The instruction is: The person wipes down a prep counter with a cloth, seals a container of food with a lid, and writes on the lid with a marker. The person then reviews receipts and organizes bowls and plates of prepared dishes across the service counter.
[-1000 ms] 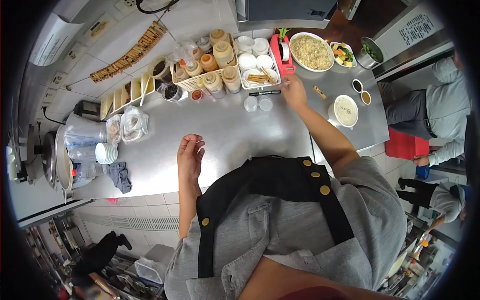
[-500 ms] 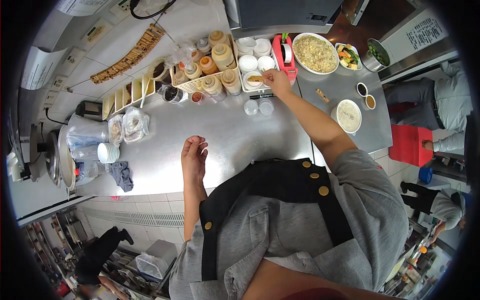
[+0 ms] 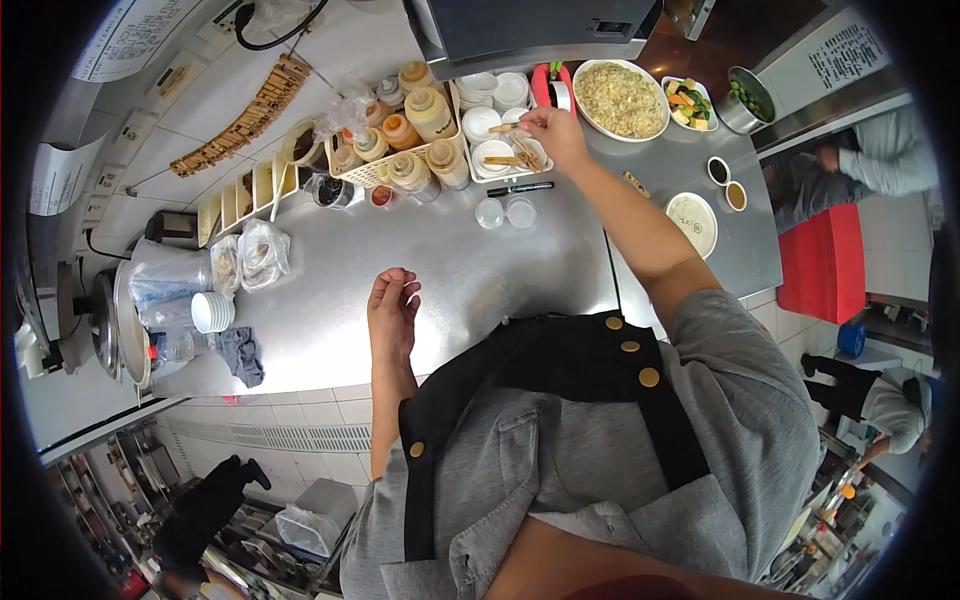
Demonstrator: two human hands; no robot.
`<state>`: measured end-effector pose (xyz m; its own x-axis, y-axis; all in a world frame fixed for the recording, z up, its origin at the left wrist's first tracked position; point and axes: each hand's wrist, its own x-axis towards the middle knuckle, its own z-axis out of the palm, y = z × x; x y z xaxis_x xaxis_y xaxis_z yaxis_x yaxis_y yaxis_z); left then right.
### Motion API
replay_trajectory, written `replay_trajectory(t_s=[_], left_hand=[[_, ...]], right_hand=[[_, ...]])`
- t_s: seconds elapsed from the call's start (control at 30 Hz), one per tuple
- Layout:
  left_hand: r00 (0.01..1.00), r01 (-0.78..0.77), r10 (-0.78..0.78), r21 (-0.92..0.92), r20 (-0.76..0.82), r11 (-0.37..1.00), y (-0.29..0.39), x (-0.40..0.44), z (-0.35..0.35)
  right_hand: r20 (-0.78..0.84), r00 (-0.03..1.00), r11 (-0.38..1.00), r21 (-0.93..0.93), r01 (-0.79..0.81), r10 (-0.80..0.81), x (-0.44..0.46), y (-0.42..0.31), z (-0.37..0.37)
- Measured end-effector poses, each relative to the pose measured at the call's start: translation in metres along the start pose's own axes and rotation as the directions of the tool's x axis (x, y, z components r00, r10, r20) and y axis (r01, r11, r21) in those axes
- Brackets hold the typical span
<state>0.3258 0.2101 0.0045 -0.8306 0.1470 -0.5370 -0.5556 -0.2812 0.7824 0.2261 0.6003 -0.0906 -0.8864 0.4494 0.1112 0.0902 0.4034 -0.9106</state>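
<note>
My right hand (image 3: 553, 136) reaches over a white basket (image 3: 466, 150) at the back of the steel counter. Its fingers pinch a small wooden clothespin (image 3: 503, 127). Below it, more wooden clothespins (image 3: 524, 154) lie on white round lids or cups (image 3: 491, 157) in that basket. My left hand (image 3: 394, 296) hovers above the counter's front part, fingers loosely curled and apart, with nothing seen in it. A black marker (image 3: 520, 188) and two clear small cups (image 3: 505, 212) sit in front of the basket.
Sauce bottles (image 3: 411, 172) crowd a cream basket to the left. Fried rice (image 3: 621, 100), a vegetable dish (image 3: 690, 104), a lidded tub (image 3: 692, 224) and two sauce cups (image 3: 736, 195) stand right. Bags (image 3: 263, 254) lie left. Other people work beyond the counter.
My right hand has shifted slightly, still pinching a clothespin; the clothespins under it now show. The view has moved a little. My left hand stays much the same. A person at right has moved an arm.
</note>
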Motion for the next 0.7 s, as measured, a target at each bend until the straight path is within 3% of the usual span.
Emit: replay_trajectory(t_s=[0.07,0.1,0.17,0.3,0.37,0.4,0.47,0.7], left_hand=[[1.000,-0.002,0.002,-0.005,0.008,1.000,-0.003,0.000,-0.001],[1.000,0.000,0.000,-0.006,0.007,1.000,-0.004,0.000,-0.001],[1.000,0.002,-0.002,-0.008,0.000,1.000,-0.006,0.000,-0.001],[1.000,0.008,-0.008,-0.018,-0.008,1.000,-0.006,-0.002,-0.001],[1.000,0.004,-0.004,0.003,-0.017,1.000,-0.007,-0.002,-0.004],[1.000,0.004,-0.004,-0.001,-0.020,1.000,-0.008,-0.002,-0.005],[1.000,0.009,-0.009,-0.016,-0.002,1.000,-0.010,0.000,-0.008],[0.999,0.039,-0.039,0.027,0.000,0.999,-0.017,0.003,-0.004]], right_hand=[[0.061,0.997,0.942,-0.334,-0.014,0.037,0.001,-0.030,-0.016],[0.062,0.997,0.942,-0.336,-0.015,0.038,-0.001,-0.032,-0.018],[0.135,0.991,0.855,-0.512,0.083,-0.016,0.000,-0.037,-0.020],[0.036,0.986,0.903,-0.397,0.165,-0.164,0.006,-0.008,-0.010],[0.135,0.950,0.750,-0.587,0.305,-0.280,0.003,-0.015,-0.017],[0.140,0.949,0.749,-0.587,0.309,-0.282,-0.005,-0.028,-0.020],[0.269,0.959,0.597,-0.757,0.265,-0.086,-0.023,-0.053,-0.023],[0.261,0.946,0.606,-0.727,0.323,-0.191,0.000,-0.027,0.012]])
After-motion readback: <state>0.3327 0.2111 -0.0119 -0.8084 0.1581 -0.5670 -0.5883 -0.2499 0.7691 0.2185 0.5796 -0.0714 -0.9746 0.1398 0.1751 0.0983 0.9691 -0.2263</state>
